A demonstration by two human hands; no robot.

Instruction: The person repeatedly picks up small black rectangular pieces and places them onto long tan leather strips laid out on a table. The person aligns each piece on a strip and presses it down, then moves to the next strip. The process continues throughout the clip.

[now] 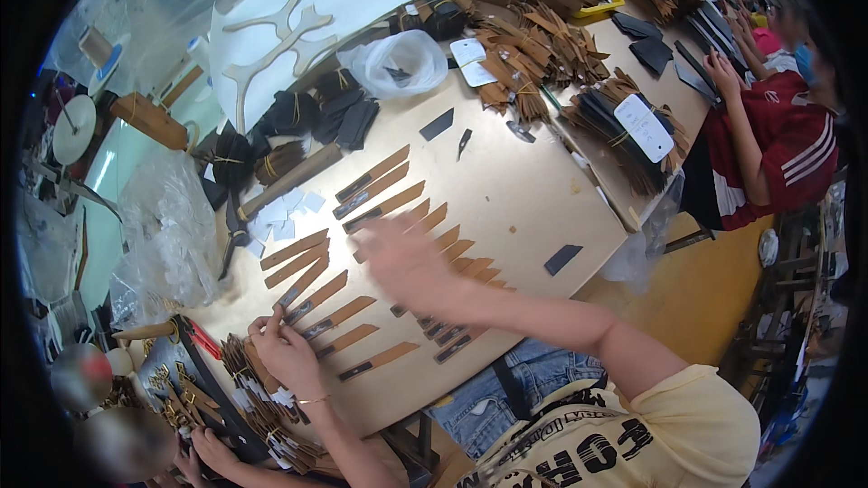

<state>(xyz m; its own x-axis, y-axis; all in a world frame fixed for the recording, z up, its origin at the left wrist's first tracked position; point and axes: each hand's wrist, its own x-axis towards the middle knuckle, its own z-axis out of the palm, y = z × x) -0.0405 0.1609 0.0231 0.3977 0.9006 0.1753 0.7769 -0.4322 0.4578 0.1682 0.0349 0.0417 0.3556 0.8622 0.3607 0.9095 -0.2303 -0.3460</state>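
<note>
Brown leather strips with dark patches at one end lie in slanting rows on the pale table. My left hand is at the near left row, its fingertips closed on the dark end of a leather strip that lies at a steeper angle than its neighbours. My right hand is over the middle of the rows, smeared by motion. Its fingers do not show clearly, and it hides parts of several strips.
A hammer lies beside small white paper squares. Bundles of brown strips stand at the back; a plastic bag sits left of them. Another person's hand is at lower left. A person in red works at right.
</note>
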